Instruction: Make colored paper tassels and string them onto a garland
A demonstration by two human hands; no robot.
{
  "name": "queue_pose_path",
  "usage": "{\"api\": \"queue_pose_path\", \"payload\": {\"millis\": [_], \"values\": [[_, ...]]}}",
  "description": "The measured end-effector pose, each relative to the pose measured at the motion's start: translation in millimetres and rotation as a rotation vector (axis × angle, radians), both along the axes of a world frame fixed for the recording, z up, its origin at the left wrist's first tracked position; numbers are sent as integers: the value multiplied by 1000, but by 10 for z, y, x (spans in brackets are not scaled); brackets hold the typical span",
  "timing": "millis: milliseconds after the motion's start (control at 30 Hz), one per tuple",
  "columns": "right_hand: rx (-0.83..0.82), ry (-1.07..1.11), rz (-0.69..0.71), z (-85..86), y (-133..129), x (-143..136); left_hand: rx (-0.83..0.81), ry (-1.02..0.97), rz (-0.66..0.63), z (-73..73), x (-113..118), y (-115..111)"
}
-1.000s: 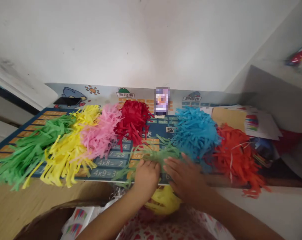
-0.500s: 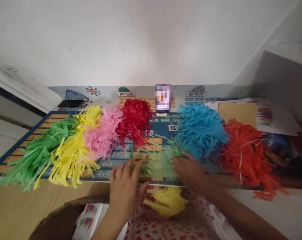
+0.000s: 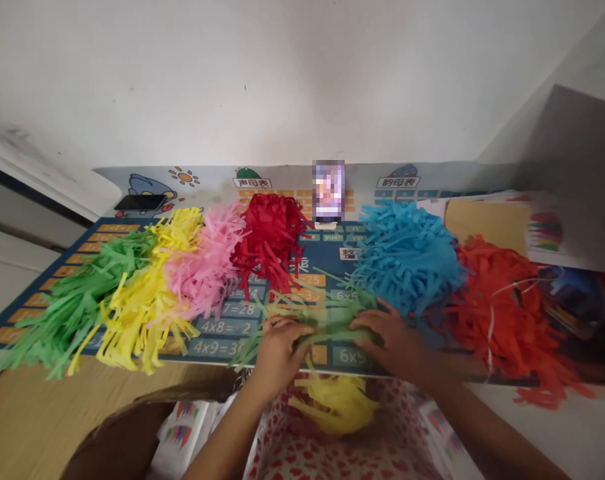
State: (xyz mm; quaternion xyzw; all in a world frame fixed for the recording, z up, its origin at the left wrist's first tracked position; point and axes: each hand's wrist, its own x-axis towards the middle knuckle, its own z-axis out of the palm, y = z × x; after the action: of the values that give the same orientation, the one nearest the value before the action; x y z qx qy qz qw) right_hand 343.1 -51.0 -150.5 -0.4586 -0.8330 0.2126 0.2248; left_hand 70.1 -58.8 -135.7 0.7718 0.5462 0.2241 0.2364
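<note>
A strip of light green fringed tissue paper (image 3: 332,323) lies across the front middle of the table, its thin strands fanning out. My left hand (image 3: 281,347) is closed on its left part, thumb and fingers pinching it near the table edge. Fingers curled, my right hand (image 3: 393,341) grips the right end of the same paper. Beyond the right hand sits a blue tissue-paper pile (image 3: 407,257), and a red one (image 3: 269,237) lies beyond the left. Below the edge, a yellow fringed bundle (image 3: 335,403) rests on my lap.
Pink (image 3: 207,260), yellow (image 3: 142,313) and green (image 3: 82,300) fringed piles line the left side. An orange-red pile (image 3: 507,307) hangs over the front edge at right, near papers (image 3: 487,223). Against the wall stands a lit phone (image 3: 328,192); a dark phone (image 3: 141,202) lies at back left.
My left hand has moved right and closed on the green paper, whose strands now spread out on the left. My right hand's fingers have curled around its end. The view has shifted slightly.
</note>
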Motion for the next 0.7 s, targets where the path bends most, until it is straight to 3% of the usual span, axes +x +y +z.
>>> {"api": "queue_pose_path", "payload": {"millis": [100,300,433,700], "values": [[-32,13,-146,36,45,-98,-32,8,78,-9,54,62],[-19,-239,-297,68,181,-243,8,247,171,-68,154,174],[-17,-296,-331,37,244,-275,-21,359,170,-31,175,241],[-29,-245,-344,-54,280,-270,-75,358,141,22,180,274]]}}
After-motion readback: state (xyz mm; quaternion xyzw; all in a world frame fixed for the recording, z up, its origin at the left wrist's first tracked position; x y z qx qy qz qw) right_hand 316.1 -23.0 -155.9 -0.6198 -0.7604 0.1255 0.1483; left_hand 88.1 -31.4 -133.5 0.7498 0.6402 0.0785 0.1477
